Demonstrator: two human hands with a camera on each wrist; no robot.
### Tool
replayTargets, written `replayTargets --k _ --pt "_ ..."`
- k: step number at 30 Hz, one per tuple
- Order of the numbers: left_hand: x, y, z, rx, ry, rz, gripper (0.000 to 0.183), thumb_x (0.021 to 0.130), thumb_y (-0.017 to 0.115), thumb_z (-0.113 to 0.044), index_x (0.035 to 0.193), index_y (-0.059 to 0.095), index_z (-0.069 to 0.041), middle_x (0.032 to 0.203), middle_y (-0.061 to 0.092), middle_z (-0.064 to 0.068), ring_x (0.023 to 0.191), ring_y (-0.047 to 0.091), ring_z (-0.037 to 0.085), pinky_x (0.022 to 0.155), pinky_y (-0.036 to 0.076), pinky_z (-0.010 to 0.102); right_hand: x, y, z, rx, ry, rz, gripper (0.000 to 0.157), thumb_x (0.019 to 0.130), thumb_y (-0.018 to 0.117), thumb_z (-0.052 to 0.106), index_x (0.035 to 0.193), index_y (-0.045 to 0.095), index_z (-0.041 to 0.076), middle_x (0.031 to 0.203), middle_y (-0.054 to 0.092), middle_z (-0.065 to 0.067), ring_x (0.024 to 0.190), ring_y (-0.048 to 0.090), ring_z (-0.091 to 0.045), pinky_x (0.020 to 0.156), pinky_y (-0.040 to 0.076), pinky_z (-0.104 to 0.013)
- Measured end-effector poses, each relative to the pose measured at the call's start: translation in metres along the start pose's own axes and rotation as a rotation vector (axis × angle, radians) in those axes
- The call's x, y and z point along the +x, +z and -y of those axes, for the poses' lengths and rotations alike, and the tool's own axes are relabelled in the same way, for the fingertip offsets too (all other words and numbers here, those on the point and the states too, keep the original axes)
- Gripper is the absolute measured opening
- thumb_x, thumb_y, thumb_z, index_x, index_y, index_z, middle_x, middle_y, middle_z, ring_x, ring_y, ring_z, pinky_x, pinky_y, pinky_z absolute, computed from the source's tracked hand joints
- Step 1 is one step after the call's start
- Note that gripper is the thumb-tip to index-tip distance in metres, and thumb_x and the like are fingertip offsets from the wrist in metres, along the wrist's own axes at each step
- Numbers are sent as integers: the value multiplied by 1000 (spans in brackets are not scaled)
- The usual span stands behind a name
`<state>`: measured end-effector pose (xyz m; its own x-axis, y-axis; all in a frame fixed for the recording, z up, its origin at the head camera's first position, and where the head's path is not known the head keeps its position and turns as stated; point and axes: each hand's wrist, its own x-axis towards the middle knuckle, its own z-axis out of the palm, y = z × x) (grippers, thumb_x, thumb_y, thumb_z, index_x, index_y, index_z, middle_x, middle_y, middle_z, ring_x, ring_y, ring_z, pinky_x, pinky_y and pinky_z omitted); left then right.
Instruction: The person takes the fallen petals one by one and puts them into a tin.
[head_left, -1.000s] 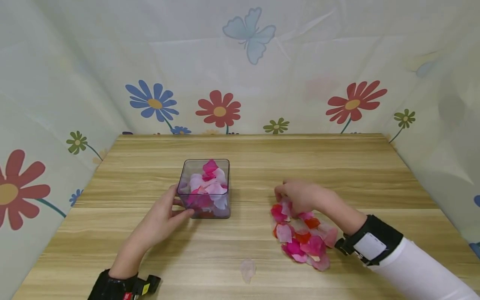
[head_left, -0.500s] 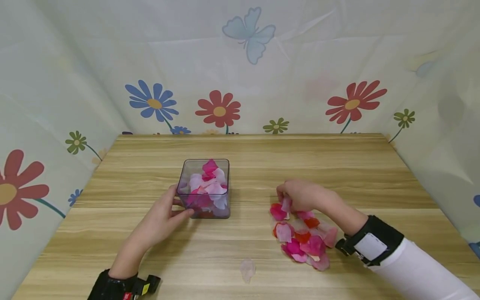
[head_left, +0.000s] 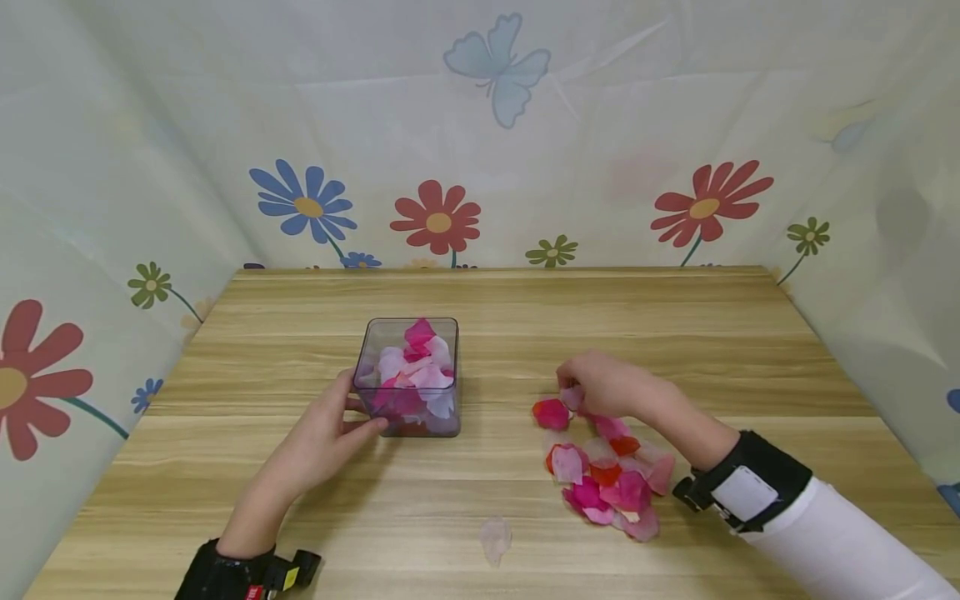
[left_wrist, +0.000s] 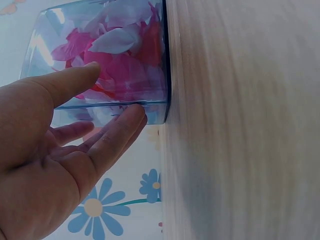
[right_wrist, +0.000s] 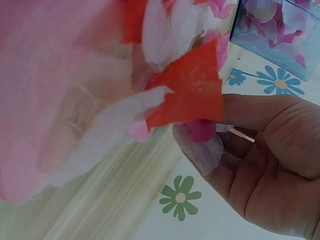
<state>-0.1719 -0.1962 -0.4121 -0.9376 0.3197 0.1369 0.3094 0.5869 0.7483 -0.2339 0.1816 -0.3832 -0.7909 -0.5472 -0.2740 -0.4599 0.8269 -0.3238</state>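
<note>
A square clear grey plastic box (head_left: 405, 389) with pink, white and red artificial petals inside stands left of centre. My left hand (head_left: 322, 442) rests at its near left corner, thumb on the front wall and fingers along the left side; the left wrist view shows those fingers (left_wrist: 117, 137) nearly straight. At the far end of a petal pile (head_left: 628, 490), my right hand (head_left: 606, 385) pinches a pale pink petal (head_left: 572, 397). In the right wrist view, pale and magenta petals (right_wrist: 200, 150) sit at the fingertips, and an orange-red petal (right_wrist: 195, 90) lies by the thumb.
A single pale petal (head_left: 496, 540) lies on the wooden table (head_left: 525, 308) near the front. A magenta and red petal (head_left: 552, 414) lies by the right fingertips. A flower-printed cloth (head_left: 600, 125) rises behind and beside the table.
My right hand has edged slightly right with its pinched petal, apart from the pile. The magenta petal beside it has shifted left. My left hand and the box have stayed put.
</note>
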Motion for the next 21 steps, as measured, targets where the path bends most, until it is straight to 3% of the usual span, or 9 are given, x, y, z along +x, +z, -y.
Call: replayTargets --k 11,21 --pt "0 0 1 4 -3 -5 60 90 72 -5 139 38 0 117 54 11 104 60 28 79 53 21 0 -3 -2 23 -49 -82 23 79 62 -13 73 60 10 67 46 2 64 44 -14 54 36 -20" --pt "-1 0 0 3 3 -3 60 90 72 -5 139 37 0 118 53 11 104 59 28 79 53 22 -2 -13 7 61 -50 -139 24 83 68 -12 78 65 11 72 56 0 69 51 -16 58 44 -20"
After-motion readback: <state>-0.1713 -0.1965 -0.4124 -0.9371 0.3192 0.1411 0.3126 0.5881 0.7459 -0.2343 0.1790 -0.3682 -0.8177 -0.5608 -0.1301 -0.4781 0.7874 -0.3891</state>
